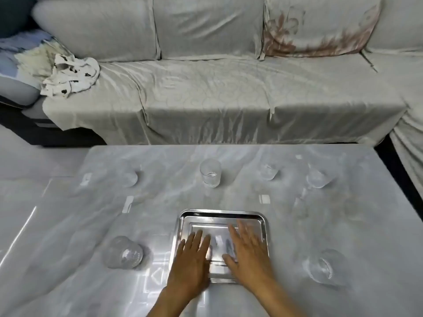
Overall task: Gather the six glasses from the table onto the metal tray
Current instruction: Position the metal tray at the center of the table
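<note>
Both hands, left hand (pixel 191 259) and right hand (pixel 248 250), flat with fingers spread, empty, on metal tray (pixel 223 216) at table (pixel 68 248) six o'clock, probably steadying it; six glasses (pixel 210 172) ring it from eight to four o'clock, none gathered.

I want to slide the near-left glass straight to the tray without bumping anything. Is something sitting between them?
Nothing visible. Bare tabletop lies between the near-left glass and the tray. On the tray itself, the left hand covers its near-left part and the right hand its right.
</note>
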Motion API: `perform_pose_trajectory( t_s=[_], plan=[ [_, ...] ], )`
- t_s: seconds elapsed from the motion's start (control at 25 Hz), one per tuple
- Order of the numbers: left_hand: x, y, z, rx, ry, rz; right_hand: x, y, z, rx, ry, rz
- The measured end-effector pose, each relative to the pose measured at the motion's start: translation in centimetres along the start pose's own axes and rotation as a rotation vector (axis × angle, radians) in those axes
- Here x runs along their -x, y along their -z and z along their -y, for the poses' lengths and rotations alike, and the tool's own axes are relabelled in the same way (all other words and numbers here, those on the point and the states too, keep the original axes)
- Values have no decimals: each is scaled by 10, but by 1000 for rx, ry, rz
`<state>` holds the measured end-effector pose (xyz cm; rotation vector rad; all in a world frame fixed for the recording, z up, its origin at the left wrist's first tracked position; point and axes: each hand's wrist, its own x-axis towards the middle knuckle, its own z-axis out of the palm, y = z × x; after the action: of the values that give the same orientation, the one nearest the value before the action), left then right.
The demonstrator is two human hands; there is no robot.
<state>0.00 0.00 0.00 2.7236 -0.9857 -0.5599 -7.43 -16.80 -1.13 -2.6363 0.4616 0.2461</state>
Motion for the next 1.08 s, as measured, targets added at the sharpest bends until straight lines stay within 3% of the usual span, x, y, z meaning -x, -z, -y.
perform_pose_trajectory(
  t_s=[0.12,0.32,0.36,0.68,0.84,1.08],
  plan=[
    [-18,-62,14,-53,46,-87,-12,-69,-26,110,-45,43],
    [-32,-140,33,-115,-3,-310,-17,-145,-47,200,4,-304],
    [-35,-142,37,-136,15,-333,-20,-146,-50,213,5,-314],
    [-35,-139,33,-69,67,-290,-15,-131,-44,170,-11,-193],
    [-26,-136,25,-16,103,-251,-9,-119,-38,170,3,-56],
    [-25,-144,27,2,130,-231,-7,-118,-45,183,31,-30]
  ],
)
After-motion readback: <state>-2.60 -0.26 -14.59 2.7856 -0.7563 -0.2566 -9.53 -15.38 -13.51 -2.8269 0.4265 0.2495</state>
